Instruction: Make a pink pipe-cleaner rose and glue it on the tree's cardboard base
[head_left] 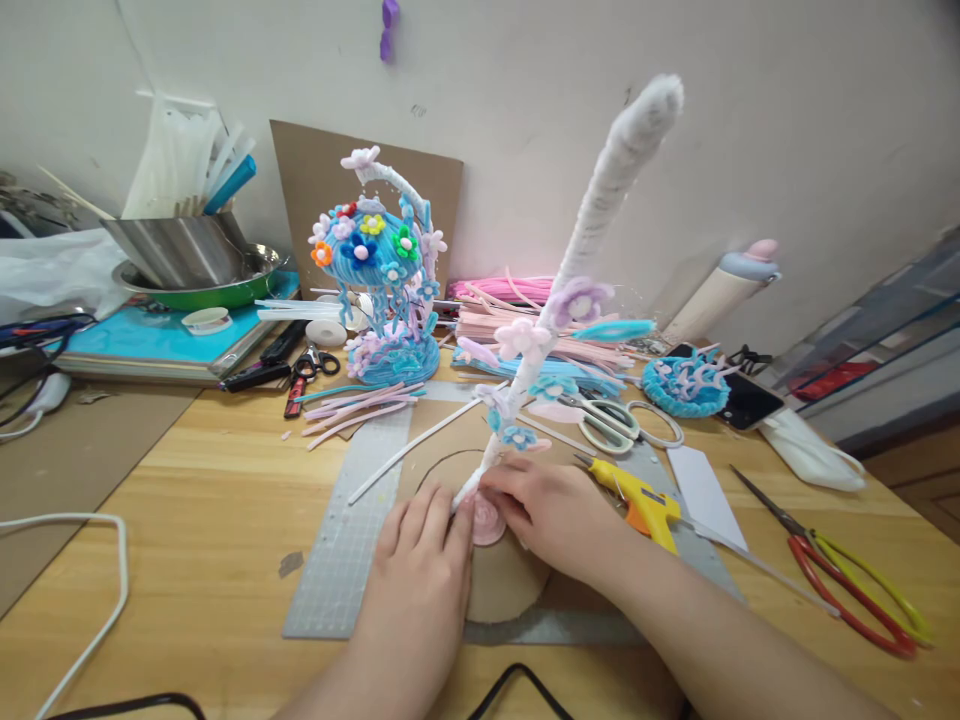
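Note:
A tall white fuzzy stem with pink, purple and blue flowers leans up and to the right from a round cardboard disc. At its foot lies a pink coil. My left hand rests on the disc's left side, fingers together against the coil and the stem's base; what they grip, if anything, is hidden. My right hand has its fingers closed at the lower end of the stem, just above the coil. Under the disc is a grey cutting mat.
A yellow glue gun and red-handled scissors lie to the right. Behind stand a finished blue flower lamp, bundles of pink stems and white-handled scissors. A metal bowl is at the back left.

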